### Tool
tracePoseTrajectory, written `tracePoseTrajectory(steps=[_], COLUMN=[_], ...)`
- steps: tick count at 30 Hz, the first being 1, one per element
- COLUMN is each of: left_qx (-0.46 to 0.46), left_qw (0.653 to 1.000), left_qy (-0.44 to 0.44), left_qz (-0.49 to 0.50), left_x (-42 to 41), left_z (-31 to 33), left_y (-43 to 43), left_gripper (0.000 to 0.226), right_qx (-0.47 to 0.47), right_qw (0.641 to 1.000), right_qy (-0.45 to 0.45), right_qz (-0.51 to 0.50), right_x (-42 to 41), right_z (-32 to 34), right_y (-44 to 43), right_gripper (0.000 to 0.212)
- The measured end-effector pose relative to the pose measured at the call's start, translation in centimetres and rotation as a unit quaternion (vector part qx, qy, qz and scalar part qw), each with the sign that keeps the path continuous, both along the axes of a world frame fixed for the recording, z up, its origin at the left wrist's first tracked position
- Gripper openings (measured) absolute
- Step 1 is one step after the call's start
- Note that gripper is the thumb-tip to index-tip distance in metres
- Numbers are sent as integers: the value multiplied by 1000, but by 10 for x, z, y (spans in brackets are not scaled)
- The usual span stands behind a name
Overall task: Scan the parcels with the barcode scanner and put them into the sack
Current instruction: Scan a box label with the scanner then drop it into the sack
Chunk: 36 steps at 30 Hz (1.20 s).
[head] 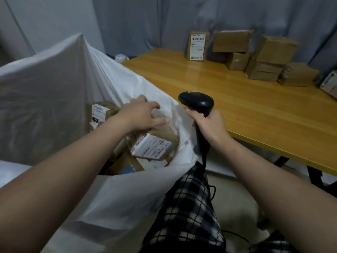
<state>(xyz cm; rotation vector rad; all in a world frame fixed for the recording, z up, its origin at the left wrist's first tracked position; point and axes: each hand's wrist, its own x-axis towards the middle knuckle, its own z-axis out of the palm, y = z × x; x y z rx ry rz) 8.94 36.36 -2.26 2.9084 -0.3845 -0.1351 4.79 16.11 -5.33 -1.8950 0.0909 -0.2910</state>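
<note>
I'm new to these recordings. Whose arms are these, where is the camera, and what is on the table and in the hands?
No machine here: a person works bare-handed. The single picture comes from a wide-angle camera on their head, looking down. The right hand grips a black barcode scanner. The left hand, fingers spread, reaches over the open white sack, where labelled parcels already lie; it seems to hold nothing. More brown parcels wait at the far edge of the wooden table.
</note>
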Motion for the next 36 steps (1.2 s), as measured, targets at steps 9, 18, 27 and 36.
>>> tracePoseTrajectory(steps=[9, 18, 27, 36], left_qx=[-98, -165, -144, -92], left_qw=[987, 980, 983, 981], left_qy=[-103, -96, -102, -163], left_qz=[-73, -57, -50, -48], left_x=[51, 171, 308, 483], left_z=[14, 21, 32, 54], left_y=[-70, -124, -169, -224], left_gripper=[55, 50, 58, 79], right_qx=[90, 208, 267, 198], right_qw=[993, 971, 956, 970], right_qy=[7, 62, 71, 14], right_qz=[-77, -104, -102, -139], right_x=[21, 110, 227, 352], right_z=[21, 60, 77, 66], right_y=[-55, -111, -150, -201], right_gripper=[25, 29, 27, 33])
